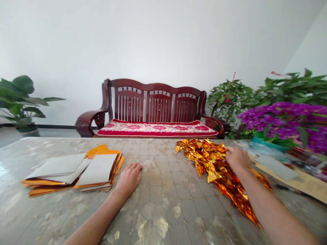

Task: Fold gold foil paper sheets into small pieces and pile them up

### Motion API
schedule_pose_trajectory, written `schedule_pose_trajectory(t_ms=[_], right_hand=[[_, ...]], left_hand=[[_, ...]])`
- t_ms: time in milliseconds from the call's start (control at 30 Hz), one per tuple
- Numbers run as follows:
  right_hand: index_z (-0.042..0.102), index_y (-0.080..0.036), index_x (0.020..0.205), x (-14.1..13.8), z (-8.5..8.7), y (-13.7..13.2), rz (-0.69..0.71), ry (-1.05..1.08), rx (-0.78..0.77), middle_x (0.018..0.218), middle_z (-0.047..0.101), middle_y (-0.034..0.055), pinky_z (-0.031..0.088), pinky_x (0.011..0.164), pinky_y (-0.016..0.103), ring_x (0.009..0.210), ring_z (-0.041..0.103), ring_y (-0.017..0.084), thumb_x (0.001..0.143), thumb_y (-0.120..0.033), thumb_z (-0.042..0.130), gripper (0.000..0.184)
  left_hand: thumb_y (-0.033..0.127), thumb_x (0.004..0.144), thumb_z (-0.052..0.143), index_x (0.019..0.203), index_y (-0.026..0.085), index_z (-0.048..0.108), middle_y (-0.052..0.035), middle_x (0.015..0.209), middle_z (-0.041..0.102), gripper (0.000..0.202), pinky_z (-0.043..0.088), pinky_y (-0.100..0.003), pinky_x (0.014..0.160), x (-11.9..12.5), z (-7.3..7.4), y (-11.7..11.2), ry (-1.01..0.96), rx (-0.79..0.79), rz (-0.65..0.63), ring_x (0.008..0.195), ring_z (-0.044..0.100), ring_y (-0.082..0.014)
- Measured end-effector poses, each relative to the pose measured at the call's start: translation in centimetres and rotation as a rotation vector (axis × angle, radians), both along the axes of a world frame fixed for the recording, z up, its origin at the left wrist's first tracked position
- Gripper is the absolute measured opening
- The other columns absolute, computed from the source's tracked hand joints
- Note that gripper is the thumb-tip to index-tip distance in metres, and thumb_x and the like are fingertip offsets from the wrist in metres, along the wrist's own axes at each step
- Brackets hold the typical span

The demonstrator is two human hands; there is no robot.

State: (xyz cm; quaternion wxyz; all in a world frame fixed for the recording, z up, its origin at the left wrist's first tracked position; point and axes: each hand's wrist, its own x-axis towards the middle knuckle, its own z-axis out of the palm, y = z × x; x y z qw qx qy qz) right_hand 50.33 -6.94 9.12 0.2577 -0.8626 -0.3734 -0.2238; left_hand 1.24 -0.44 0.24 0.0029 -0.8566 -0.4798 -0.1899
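Note:
My left hand point(130, 177) rests on the patterned tabletop point(163, 190), with its fingers curled in and nothing showing in them. Just left of it lie stacks of folded paper sheets point(98, 170), pale on one side and shiny orange-gold on the other. A long heap of folded gold foil pieces point(204, 158) stretches across the right of the table. Against the heap's far right side is my right hand point(238, 157), its fingers drawn together at the foil. What they hold, if anything, is hidden. The right forearm passes over the near part of the heap.
Right of the heap lie a grey card point(277, 167), a tan sheet point(306, 182) and clear plastic. Purple flowers point(283, 120) stand at the right edge. Beyond the table is a dark red wooden bench point(157, 105) with a floral cushion. A potted plant point(22, 98) stands far left.

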Motion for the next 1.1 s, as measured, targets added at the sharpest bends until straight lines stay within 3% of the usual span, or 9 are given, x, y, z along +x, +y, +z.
schedule_pose_trajectory(t_ms=[167,267,333,533,700,867,1100], right_hand=[[0.079,-0.025,0.102,-1.4,0.1,-0.6,0.03,0.013,0.033,0.101,0.075,0.0089,0.048,0.067,0.035,0.08,0.064,0.025,0.078,-0.018,0.055,0.035],[0.079,-0.022,0.094,-4.4,0.0,-0.3,0.274,-0.055,0.185,0.107,0.073,0.0075,0.049,0.082,0.04,0.093,0.062,0.025,0.081,-0.013,0.046,0.037],[0.078,-0.021,0.092,-7.4,-0.4,0.5,0.467,-0.053,0.189,0.107,0.073,0.0087,0.046,0.091,0.042,0.099,0.061,0.026,0.082,-0.011,0.043,0.038],[0.078,-0.03,0.086,-19.4,-4.5,3.9,0.846,-0.01,-0.024,0.104,0.074,-0.0026,0.045,0.094,0.027,0.1,0.063,0.016,0.082,-0.009,0.052,0.034],[0.077,-0.027,0.096,-26.2,-8.2,6.4,0.889,0.103,-0.112,0.108,0.073,0.0,0.045,0.092,0.027,0.103,0.062,0.018,0.078,-0.008,0.057,0.033],[0.078,-0.024,0.092,-27.6,-9.9,7.5,0.866,0.204,-0.136,0.105,0.073,0.0029,0.045,0.092,0.027,0.101,0.063,0.018,0.081,-0.011,0.055,0.029],[0.077,-0.022,0.091,-27.1,-10.3,7.6,0.934,0.243,-0.112,0.104,0.072,0.0053,0.043,0.095,0.032,0.103,0.061,0.021,0.083,-0.015,0.049,0.03]], left_hand=[[0.013,0.092,0.043,0.102,0.02,0.064,-0.0077,0.101,0.067,0.024,0.043,-0.033,0.092,0.1,0.2,-0.1,0.004,-0.002,0.009,0.103,0.06,-0.0222],[0.014,0.093,0.043,0.101,0.02,0.065,-0.0079,0.1,0.067,0.024,0.043,-0.033,0.091,0.1,0.1,0.0,0.008,0.006,0.015,0.102,0.06,-0.0226],[0.014,0.093,0.043,0.101,0.02,0.065,-0.0077,0.101,0.066,0.024,0.043,-0.032,0.091,0.1,0.1,0.0,0.011,0.006,0.016,0.102,0.06,-0.0224],[0.015,0.093,0.043,0.101,0.021,0.065,-0.0073,0.102,0.067,0.024,0.042,-0.032,0.092,0.1,-0.2,0.1,0.008,-0.009,0.023,0.103,0.059,-0.0217],[0.016,0.094,0.043,0.101,0.021,0.065,-0.0071,0.102,0.067,0.023,0.042,-0.032,0.09,0.1,-0.5,0.3,-0.003,0.002,0.011,0.103,0.059,-0.0222],[0.014,0.093,0.044,0.1,0.021,0.065,-0.0066,0.101,0.066,0.023,0.043,-0.032,0.09,0.2,-0.4,0.2,-0.011,0.013,0.014,0.1,0.059,-0.0217],[0.013,0.09,0.049,0.096,0.022,0.064,-0.0051,0.096,0.067,0.018,0.045,-0.032,0.085,0.0,0.3,-0.6,0.008,0.035,0.008,0.095,0.059,-0.0214]])
